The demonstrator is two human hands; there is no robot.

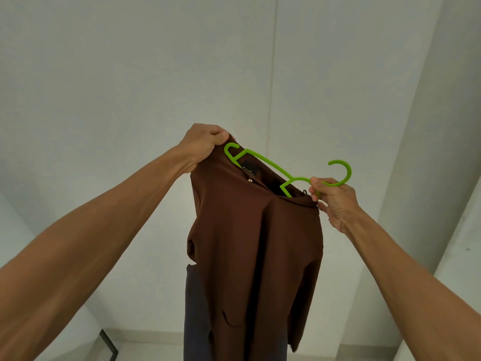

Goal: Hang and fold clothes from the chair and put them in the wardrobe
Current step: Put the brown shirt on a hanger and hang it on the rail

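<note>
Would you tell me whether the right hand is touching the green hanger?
Touching: the head view shows the right hand pinching the green hanger just below its hook.

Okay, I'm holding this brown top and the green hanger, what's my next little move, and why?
Probably pull the cloth your left hand grips over the bare left end of the green hanger. That end lies outside the brown top, while the side by your right hand dips inside it.

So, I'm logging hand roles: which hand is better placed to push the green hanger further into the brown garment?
Right. The right hand pinches the green hanger just below its hook, while the left hand grips the brown garment at its top edge, holding it up.
</note>
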